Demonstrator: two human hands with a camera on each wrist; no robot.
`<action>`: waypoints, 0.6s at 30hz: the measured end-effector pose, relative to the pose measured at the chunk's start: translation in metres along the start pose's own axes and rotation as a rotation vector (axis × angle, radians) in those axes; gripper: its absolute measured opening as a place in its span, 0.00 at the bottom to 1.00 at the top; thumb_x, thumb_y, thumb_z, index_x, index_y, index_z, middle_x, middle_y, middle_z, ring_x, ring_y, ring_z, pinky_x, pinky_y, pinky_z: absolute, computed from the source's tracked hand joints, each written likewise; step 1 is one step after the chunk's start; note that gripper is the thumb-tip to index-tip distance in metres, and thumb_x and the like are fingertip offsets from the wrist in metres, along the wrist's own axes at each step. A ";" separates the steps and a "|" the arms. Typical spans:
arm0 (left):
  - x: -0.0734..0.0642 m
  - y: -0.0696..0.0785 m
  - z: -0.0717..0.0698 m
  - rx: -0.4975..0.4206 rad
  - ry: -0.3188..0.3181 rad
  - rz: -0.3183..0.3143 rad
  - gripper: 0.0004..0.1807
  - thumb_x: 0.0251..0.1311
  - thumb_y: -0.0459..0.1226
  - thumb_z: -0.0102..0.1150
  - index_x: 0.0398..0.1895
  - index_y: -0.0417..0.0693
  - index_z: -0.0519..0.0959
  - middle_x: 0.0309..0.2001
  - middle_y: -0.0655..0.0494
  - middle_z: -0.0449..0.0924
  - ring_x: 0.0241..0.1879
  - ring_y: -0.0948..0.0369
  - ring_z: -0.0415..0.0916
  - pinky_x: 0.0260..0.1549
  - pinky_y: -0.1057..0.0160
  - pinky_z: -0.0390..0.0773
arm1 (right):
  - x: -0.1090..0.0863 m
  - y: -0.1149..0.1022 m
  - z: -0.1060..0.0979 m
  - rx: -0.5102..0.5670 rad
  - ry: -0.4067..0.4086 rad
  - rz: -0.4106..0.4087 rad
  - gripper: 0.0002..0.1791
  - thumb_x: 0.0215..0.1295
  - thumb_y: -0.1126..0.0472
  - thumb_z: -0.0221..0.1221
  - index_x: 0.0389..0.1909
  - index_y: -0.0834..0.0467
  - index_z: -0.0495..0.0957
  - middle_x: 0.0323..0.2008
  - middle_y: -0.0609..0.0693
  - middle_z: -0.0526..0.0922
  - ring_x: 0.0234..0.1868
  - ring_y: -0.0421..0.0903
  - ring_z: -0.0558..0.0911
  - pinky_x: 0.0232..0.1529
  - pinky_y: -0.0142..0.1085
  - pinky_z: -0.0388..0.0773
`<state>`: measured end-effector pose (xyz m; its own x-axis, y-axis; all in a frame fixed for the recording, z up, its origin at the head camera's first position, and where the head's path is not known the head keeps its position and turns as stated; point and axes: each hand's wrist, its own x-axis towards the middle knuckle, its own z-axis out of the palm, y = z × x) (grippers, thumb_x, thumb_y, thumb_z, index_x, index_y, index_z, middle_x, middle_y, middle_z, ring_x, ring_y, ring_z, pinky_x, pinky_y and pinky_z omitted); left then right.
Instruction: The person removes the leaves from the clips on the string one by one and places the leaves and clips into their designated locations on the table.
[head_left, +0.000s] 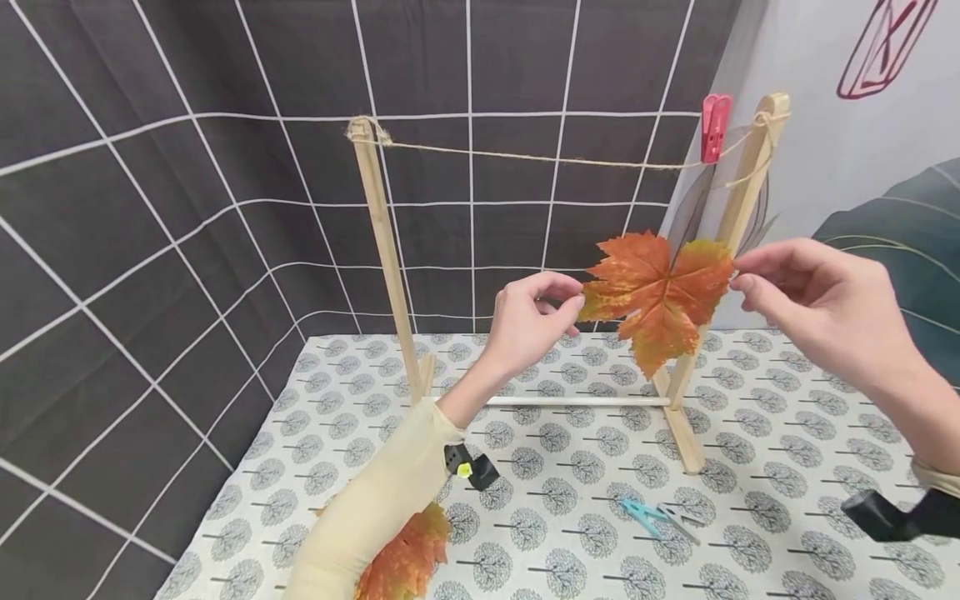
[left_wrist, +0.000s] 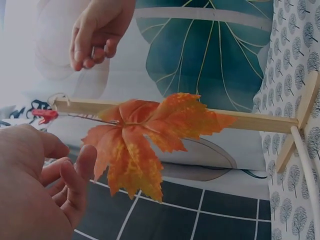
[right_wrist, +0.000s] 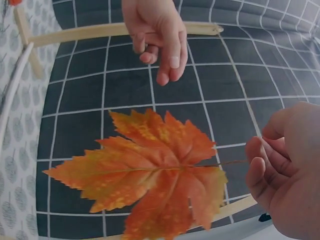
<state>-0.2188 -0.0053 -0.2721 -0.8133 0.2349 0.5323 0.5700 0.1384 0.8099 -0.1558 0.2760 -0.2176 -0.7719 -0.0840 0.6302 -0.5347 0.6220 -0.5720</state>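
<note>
Orange leaf (head_left: 660,300) hangs by its stem (left_wrist: 95,119) from the pink clip (head_left: 716,129) on the string (head_left: 525,156). Left hand (head_left: 534,318) and right hand (head_left: 832,308) flank it, fingers loosely curled, gripping nothing. Best: ease the leaf straight with light touches; a tug may twist the stem or slip it free.

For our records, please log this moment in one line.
orange leaf: hanging from pink clothespin | left hand: empty, beside leaf | right hand: empty, beside leaf
</note>
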 end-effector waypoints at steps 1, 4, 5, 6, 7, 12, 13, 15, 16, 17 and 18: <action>0.002 0.001 0.001 -0.006 0.001 -0.001 0.08 0.62 0.30 0.64 0.43 0.38 0.84 0.34 0.56 0.86 0.21 0.56 0.83 0.14 0.68 0.68 | 0.003 -0.001 -0.001 -0.007 -0.003 0.003 0.09 0.62 0.71 0.65 0.43 0.62 0.82 0.27 0.37 0.83 0.24 0.31 0.79 0.21 0.22 0.70; 0.005 0.002 0.004 -0.022 0.004 -0.008 0.08 0.62 0.30 0.64 0.43 0.38 0.84 0.33 0.59 0.86 0.21 0.53 0.83 0.12 0.68 0.66 | 0.013 -0.004 -0.006 -0.017 -0.012 0.011 0.09 0.63 0.69 0.65 0.44 0.60 0.82 0.27 0.37 0.83 0.25 0.31 0.80 0.22 0.21 0.70; 0.005 0.003 0.005 -0.023 0.005 -0.014 0.08 0.62 0.30 0.64 0.43 0.38 0.84 0.33 0.59 0.86 0.20 0.53 0.83 0.12 0.68 0.65 | 0.017 -0.005 -0.007 -0.015 -0.014 0.008 0.09 0.63 0.69 0.65 0.44 0.60 0.82 0.27 0.37 0.84 0.25 0.31 0.80 0.23 0.21 0.70; 0.005 0.003 0.005 -0.021 0.005 -0.018 0.08 0.62 0.30 0.65 0.43 0.38 0.84 0.33 0.60 0.86 0.20 0.54 0.83 0.12 0.68 0.65 | 0.020 -0.005 -0.009 -0.015 -0.019 0.005 0.09 0.64 0.69 0.64 0.44 0.58 0.82 0.27 0.37 0.84 0.25 0.31 0.80 0.23 0.20 0.71; 0.006 0.004 0.006 -0.020 0.005 -0.020 0.08 0.62 0.30 0.65 0.43 0.38 0.84 0.33 0.60 0.86 0.19 0.56 0.83 0.11 0.68 0.64 | 0.023 -0.006 -0.010 -0.009 -0.021 0.003 0.09 0.64 0.69 0.64 0.44 0.58 0.82 0.26 0.37 0.84 0.25 0.31 0.80 0.22 0.20 0.71; 0.009 0.007 0.010 -0.025 0.002 -0.021 0.07 0.62 0.30 0.64 0.43 0.38 0.84 0.32 0.55 0.86 0.17 0.60 0.82 0.13 0.67 0.66 | 0.037 -0.008 -0.017 0.031 -0.024 0.024 0.08 0.63 0.69 0.64 0.42 0.56 0.83 0.25 0.37 0.84 0.24 0.31 0.81 0.21 0.21 0.73; 0.010 0.008 0.011 -0.028 0.000 -0.018 0.07 0.62 0.31 0.64 0.43 0.38 0.84 0.33 0.53 0.86 0.17 0.60 0.81 0.13 0.67 0.67 | 0.040 -0.009 -0.019 0.034 -0.024 0.031 0.08 0.63 0.68 0.65 0.42 0.56 0.83 0.25 0.36 0.85 0.24 0.30 0.81 0.21 0.21 0.74; 0.013 0.010 0.012 -0.034 0.002 -0.017 0.07 0.63 0.31 0.64 0.42 0.39 0.84 0.33 0.49 0.86 0.17 0.60 0.82 0.15 0.67 0.68 | 0.046 -0.010 -0.022 0.039 -0.022 0.040 0.08 0.63 0.68 0.65 0.41 0.55 0.83 0.25 0.35 0.85 0.25 0.30 0.81 0.23 0.20 0.74; 0.014 0.010 0.013 -0.038 0.002 -0.015 0.07 0.63 0.31 0.64 0.42 0.39 0.84 0.34 0.48 0.86 0.17 0.60 0.82 0.15 0.67 0.68 | 0.048 -0.011 -0.024 0.040 -0.021 0.045 0.08 0.63 0.68 0.65 0.41 0.54 0.83 0.25 0.35 0.85 0.25 0.29 0.82 0.24 0.19 0.74; 0.015 0.011 0.014 -0.044 0.004 -0.013 0.06 0.63 0.31 0.64 0.42 0.39 0.84 0.34 0.47 0.86 0.17 0.60 0.82 0.15 0.67 0.69 | 0.051 -0.012 -0.025 0.041 -0.020 0.048 0.08 0.63 0.68 0.65 0.41 0.53 0.84 0.25 0.35 0.85 0.25 0.29 0.82 0.24 0.19 0.73; 0.016 0.012 0.016 -0.049 0.006 -0.009 0.06 0.63 0.30 0.64 0.42 0.39 0.84 0.34 0.47 0.86 0.17 0.60 0.82 0.15 0.67 0.68 | 0.053 -0.012 -0.027 0.039 -0.018 0.050 0.08 0.63 0.67 0.65 0.41 0.53 0.84 0.25 0.35 0.85 0.26 0.29 0.82 0.25 0.18 0.73</action>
<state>-0.2234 0.0155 -0.2573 -0.8192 0.2284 0.5261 0.5562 0.0927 0.8258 -0.1807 0.2848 -0.1631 -0.8038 -0.0680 0.5910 -0.5083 0.5949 -0.6227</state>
